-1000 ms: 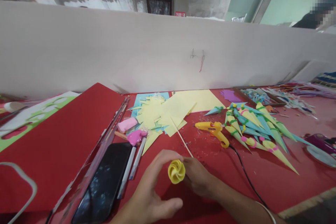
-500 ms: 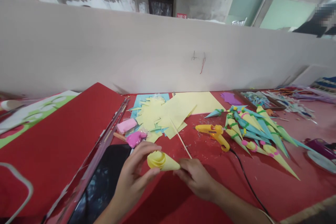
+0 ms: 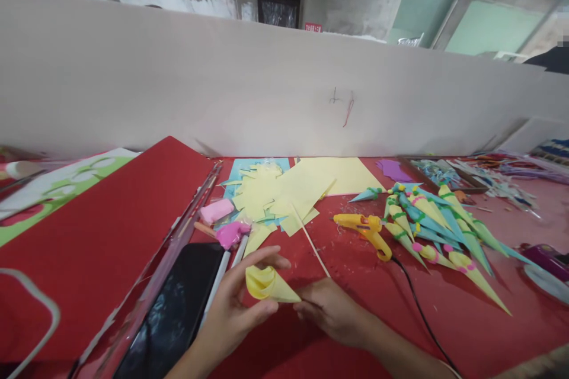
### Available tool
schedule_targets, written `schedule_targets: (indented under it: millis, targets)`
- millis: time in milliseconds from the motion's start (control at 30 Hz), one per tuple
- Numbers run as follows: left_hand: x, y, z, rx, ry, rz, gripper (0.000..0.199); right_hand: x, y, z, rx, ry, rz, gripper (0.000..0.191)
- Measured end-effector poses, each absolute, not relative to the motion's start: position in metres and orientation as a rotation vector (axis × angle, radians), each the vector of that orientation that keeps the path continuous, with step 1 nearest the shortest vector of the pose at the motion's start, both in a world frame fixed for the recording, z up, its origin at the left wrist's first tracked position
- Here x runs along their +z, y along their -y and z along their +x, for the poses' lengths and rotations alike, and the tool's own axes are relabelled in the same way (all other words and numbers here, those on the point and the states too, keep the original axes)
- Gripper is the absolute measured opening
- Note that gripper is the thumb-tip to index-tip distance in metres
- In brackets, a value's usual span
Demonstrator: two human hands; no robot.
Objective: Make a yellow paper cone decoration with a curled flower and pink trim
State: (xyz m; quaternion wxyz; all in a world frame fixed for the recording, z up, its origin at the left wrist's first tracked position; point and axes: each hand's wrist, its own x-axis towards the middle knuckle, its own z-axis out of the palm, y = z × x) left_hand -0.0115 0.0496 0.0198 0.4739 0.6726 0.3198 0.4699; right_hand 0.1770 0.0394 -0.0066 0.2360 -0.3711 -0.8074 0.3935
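Observation:
A pale yellow paper cone (image 3: 278, 289) is between my hands, its wide rolled mouth to the left with curled layers inside. My left hand (image 3: 235, 293) cups the wide end loosely, thumb along the lower edge and fingers curved over the top. At the cone's point, my right hand (image 3: 326, 311) pinches the tip between thumb and fingers. Just beyond the right hand lies a thin wooden stick (image 3: 311, 241). A yellow hot glue gun (image 3: 362, 226) rests on the red table (image 3: 351, 269), its black cord running toward me.
Yellow paper sheets (image 3: 296, 192) are piled at the back. Finished cones (image 3: 429, 219) in yellow and blue heap up on the right. Pink clay packs (image 3: 233, 234) lie beside a black phone-like slab (image 3: 178, 290). A red board (image 3: 120, 207) covers the left; a white partition (image 3: 249, 83) stands behind.
The cone has tilted, its mouth looking wider and its layers looser. My left fingers have spread away from its upper side. The view has shifted slightly.

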Motion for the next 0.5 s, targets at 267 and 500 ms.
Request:
schedule_targets:
  millis: [267, 500]
  targets:
    - [0.016, -0.041, 0.000, 1.146, -0.780, 1.470, 0.074, -0.009, -0.035, 0.174, 1.281, 2.042, -0.961, 0.050]
    - [0.021, -0.043, 0.010, 1.173, -0.992, 1.536, 0.058, -0.007, -0.036, 0.172, 1.164, 2.075, -0.988, 0.031]
